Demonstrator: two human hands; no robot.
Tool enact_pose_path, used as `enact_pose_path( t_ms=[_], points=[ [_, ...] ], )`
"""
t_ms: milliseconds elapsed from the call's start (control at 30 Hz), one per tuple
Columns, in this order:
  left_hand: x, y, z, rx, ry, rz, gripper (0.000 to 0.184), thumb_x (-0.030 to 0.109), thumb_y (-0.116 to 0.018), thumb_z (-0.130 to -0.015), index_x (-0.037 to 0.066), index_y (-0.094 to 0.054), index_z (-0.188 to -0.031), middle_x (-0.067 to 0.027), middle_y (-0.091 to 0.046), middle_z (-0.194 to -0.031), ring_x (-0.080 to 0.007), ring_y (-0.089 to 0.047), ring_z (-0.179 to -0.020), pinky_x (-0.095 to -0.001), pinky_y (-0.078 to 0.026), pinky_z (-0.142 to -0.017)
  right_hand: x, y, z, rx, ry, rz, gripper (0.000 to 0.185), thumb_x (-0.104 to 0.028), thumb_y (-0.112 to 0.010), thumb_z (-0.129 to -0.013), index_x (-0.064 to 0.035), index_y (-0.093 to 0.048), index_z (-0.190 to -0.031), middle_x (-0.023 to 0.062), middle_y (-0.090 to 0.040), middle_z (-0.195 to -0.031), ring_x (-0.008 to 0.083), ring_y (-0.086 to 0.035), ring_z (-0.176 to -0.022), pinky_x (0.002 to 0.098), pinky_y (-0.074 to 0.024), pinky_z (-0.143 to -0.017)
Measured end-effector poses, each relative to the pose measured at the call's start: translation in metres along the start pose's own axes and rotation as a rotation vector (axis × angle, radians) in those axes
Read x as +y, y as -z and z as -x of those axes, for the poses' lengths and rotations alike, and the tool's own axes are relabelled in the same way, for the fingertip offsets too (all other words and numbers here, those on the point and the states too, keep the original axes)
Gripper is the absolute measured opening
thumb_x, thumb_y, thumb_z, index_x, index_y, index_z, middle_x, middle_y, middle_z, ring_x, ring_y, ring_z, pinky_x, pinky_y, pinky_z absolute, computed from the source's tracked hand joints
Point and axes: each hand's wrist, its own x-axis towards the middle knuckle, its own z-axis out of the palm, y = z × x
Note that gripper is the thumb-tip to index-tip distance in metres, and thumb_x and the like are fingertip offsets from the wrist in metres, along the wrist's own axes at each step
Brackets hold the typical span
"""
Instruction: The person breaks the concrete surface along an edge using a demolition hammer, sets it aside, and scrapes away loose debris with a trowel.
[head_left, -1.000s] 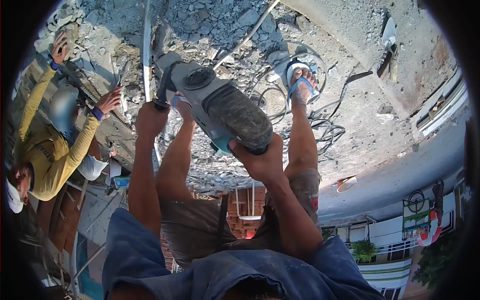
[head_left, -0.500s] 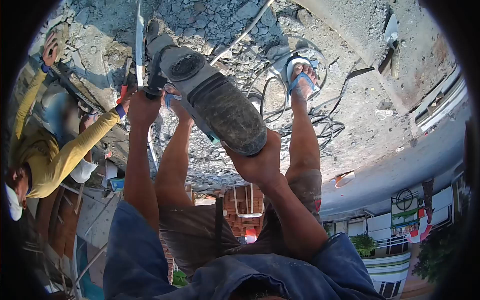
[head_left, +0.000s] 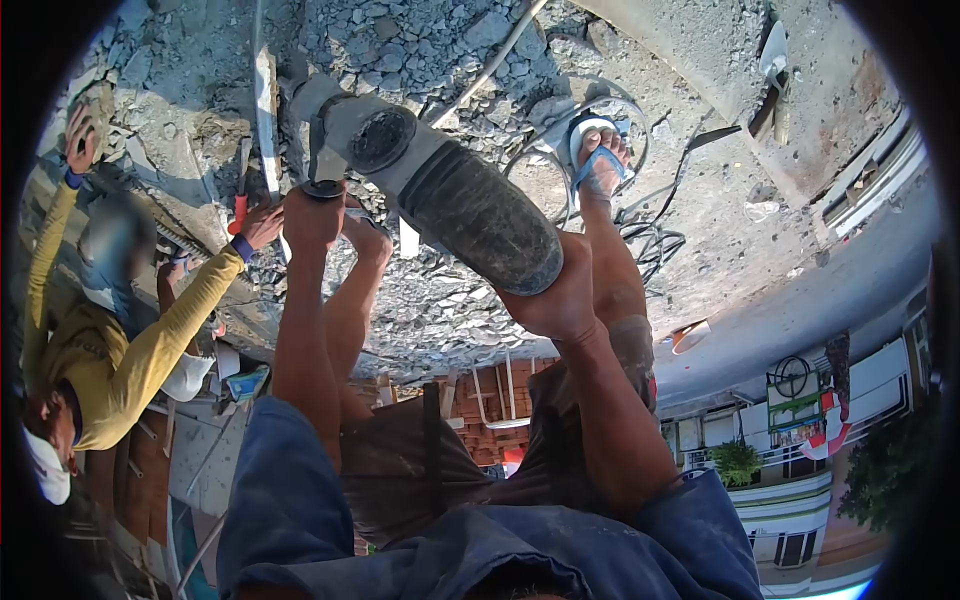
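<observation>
Grey rubble (head_left: 440, 310) lies around our feet, in sun and shadow. Our left hand (head_left: 313, 215) is closed around the side handle (head_left: 323, 188) near the front of the power tool (head_left: 480, 215). Our right hand (head_left: 560, 295) is wrapped around its rear end, the grip there mostly hidden by the dusty housing. Between our two hands, the tool slants across in front of our legs, over the rubble; we cannot tell whether its tip touches anything. Our right foot (head_left: 600, 165) wears a blue-strapped sandal, with black cable (head_left: 655, 245) looped beside it. Just left of our left hand, a co-worker's hand (head_left: 262, 222) reaches from a yellow sleeve (head_left: 185, 305), near a red-handled tool (head_left: 240, 212). Beyond it runs a long pale strip (head_left: 266, 120). Well apart, to our right, lies a trowel (head_left: 772, 55).
</observation>
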Motion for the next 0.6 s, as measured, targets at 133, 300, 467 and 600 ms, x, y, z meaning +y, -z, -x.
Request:
enact_pose_path(
  t_ms=[133, 300, 467, 600],
  points=[
    [-0.027, -0.006, -0.005, 0.078, -0.062, 0.02, 0.044, 0.04, -0.075, -0.073, -0.003, -0.068, -0.082, -0.0191, -0.069, -0.075, -0.037, -0.068, -0.073, -0.0433, -0.051, -0.066, -0.022, -0.013, 0.002, 0.028, 0.0, 0.116, 0.028, -0.012, -0.077, -0.062, -0.0068, -0.066, -0.087, 0.0128, -0.065, -0.071, 0.0327, -0.066, -0.065, 0.0348, -0.0505, -0.057],
    [-0.045, 0.009, -0.003, 0.075, -0.148, 0.011, 0.041, 0.037, -0.077, -0.068, 0.0, -0.068, -0.084, -0.0214, -0.069, -0.081, -0.0397, -0.067, -0.083, -0.0465, -0.051, -0.071, -0.015, -0.045, 0.03, -0.036, -0.012, 0.053, 0.032, -0.014, -0.079, -0.057, -0.0068, -0.063, -0.084, 0.0108, -0.06, -0.068, 0.0333, -0.064, -0.062, 0.0374, -0.0484, -0.055],
    [-0.022, 0.015, 0.012, 0.154, -0.045, -0.107, 0.044, 0.039, -0.077, -0.068, 0.0, -0.068, -0.085, -0.0227, -0.068, -0.082, -0.0408, -0.067, -0.087, -0.047, -0.052, -0.075, -0.01, -0.044, 0.033, -0.033, -0.062, 0.004, 0.033, -0.011, -0.079, -0.059, -0.0055, -0.065, -0.088, 0.0116, -0.063, -0.073, 0.0304, -0.066, -0.066, 0.0347, -0.0501, -0.057],
    [-0.014, 0.021, 0.004, 0.064, -0.042, -0.054, 0.045, 0.041, -0.076, -0.07, 0.0, -0.069, -0.087, -0.023, -0.069, -0.083, -0.0413, -0.067, -0.085, -0.047, -0.052, -0.074, -0.016, -0.036, 0.025, -0.021, -0.038, 0.061, 0.033, -0.009, -0.078, -0.062, -0.003, -0.067, -0.092, 0.0125, -0.067, -0.075, 0.0282, -0.069, -0.068, 0.0327, -0.0518, -0.06]
  ],
)
